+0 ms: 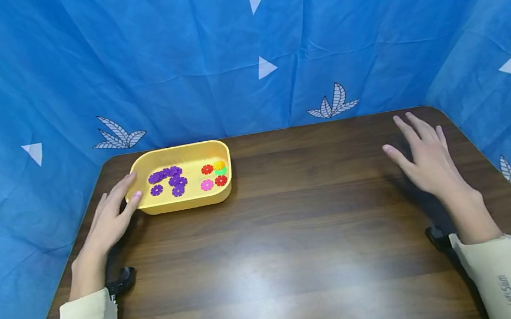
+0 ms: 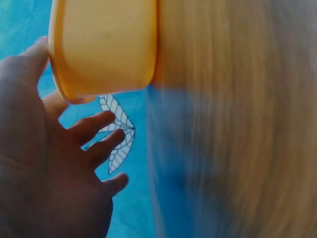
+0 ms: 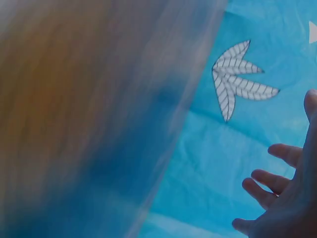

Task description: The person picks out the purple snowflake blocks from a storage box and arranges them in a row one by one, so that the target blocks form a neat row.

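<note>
Wood-grain table (image 1: 273, 245): stretched out dark brown.
Yellow plastic tray (image 1: 188, 204): sat far left.
Left hand (image 1: 108, 220): splayed loosely at the tray's left end, gripped nothing.
Right hand (image 1: 426, 161): hovered splayed, held nothing.
Notched discs (image 1: 177, 181): lay inside the tray, mostly purple.

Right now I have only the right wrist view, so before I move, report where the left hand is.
Observer: The left hand is at the left end of a yellow rectangular tray with rounded corners.
Operator: Tell me what lies in it toward that end.
Observer: A group of small purple flower-shaped discs.
Operator: Now place the right hand against that tray for me.
Observer: They are well apart: the tray stands on the left side of the dark brown wood-grain table, the hand is at the right side.
</note>
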`<state>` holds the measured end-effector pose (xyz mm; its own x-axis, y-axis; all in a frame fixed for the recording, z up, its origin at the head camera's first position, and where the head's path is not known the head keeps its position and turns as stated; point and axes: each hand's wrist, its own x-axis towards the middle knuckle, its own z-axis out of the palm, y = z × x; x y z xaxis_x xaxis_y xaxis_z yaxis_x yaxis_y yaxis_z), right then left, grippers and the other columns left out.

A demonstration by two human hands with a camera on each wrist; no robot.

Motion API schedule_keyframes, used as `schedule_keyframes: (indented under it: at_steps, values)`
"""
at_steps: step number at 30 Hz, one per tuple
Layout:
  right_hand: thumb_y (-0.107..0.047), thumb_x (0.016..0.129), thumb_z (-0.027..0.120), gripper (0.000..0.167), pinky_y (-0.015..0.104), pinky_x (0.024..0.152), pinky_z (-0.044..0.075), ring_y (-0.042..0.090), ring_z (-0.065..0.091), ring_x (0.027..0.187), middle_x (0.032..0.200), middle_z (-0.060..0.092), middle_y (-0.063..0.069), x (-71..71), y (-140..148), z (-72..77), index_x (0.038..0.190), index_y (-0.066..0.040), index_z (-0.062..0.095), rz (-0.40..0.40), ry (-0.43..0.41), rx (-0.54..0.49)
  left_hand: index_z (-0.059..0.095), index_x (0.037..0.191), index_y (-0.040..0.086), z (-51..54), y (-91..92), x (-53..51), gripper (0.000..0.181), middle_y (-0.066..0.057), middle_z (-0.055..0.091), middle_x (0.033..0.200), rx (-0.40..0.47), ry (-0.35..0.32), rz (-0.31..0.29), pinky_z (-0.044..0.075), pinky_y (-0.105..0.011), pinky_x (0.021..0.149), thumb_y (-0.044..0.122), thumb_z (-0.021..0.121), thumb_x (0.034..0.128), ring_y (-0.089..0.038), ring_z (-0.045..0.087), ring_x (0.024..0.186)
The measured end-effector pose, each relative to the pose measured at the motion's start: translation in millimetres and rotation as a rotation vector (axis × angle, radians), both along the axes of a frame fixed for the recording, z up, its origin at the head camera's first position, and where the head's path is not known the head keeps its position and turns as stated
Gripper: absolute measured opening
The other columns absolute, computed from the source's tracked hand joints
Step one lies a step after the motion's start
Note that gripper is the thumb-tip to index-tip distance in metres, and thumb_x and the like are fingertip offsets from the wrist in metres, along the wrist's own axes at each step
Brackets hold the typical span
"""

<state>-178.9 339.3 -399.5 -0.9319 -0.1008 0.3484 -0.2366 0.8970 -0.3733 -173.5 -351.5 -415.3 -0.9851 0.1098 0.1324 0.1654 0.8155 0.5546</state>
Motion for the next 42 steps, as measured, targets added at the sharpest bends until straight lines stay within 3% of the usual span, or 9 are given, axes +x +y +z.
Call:
schedule_keyframes:
  at_steps: [4,11,20,27,42]
  values:
    - [-0.055,0.107,0.051,0.075,0.071,0.126,0.0,0.051,0.022,0.156,0.171,0.026,0.025,-5.8,-16.6,0.1,0.166,-0.011,0.033,0.033,0.012,-0.03,0.025,0.169,0.031,-4.3,-1.2,1.7,0.062,-0.021,0.027,0.172,0.08,-0.052,0.011,0.018,-0.075,0.12,0.042,0.047,0.112,-0.053,0.024,0.156]
    - [-0.047,0.109,0.053,0.067,0.07,0.127,0.007,0.051,0.029,0.153,0.167,0.034,0.025,-13.3,-41.4,-0.2,0.161,-0.007,0.041,0.083,0.043,-0.095,0.032,0.167,0.029,-12.9,2.5,-0.3,0.056,-0.014,0.033,0.171,0.177,0.006,0.007,0.021,-0.067,0.124,0.039,0.045,0.1133,-0.045,0.027,0.157]
    - [-0.045,0.108,0.055,0.065,0.069,0.123,0.023,0.047,0.032,0.153,0.166,0.038,0.022,-21.8,-78.9,-2.9,0.161,-0.009,0.043,0.142,0.001,-0.127,0.045,0.161,0.024,-21.4,13.3,-3.2,0.048,-0.013,0.044,0.165,0.282,0.084,0.088,0.025,-0.048,0.127,0.03,0.044,0.1136,-0.039,0.036,0.154]
    - [-0.045,0.109,0.055,0.061,0.065,0.123,0.027,0.041,0.035,0.154,0.165,0.042,0.018,-30.5,-121.1,-3.5,0.159,-0.01,0.047,0.232,0.009,-0.158,0.052,0.156,0.023,-25.6,21.4,-5.3,0.045,-0.014,0.05,0.16,0.32,0.108,0.15,0.03,-0.059,0.123,0.024,0.044,0.1126,-0.037,0.041,0.152]
    - [-0.038,0.106,0.062,0.058,0.055,0.124,0.034,0.032,0.043,0.151,0.159,0.052,0.013,-47.2,-216.3,9.1,0.155,-0.009,0.052,0.392,0.04,-0.196,0.054,0.155,0.021,-29.4,24.1,-6.9,0.045,-0.011,0.051,0.161,0.398,0.11,0.175,0.028,-0.053,0.127,0.022,0.043,0.1117,-0.032,0.04,0.153]
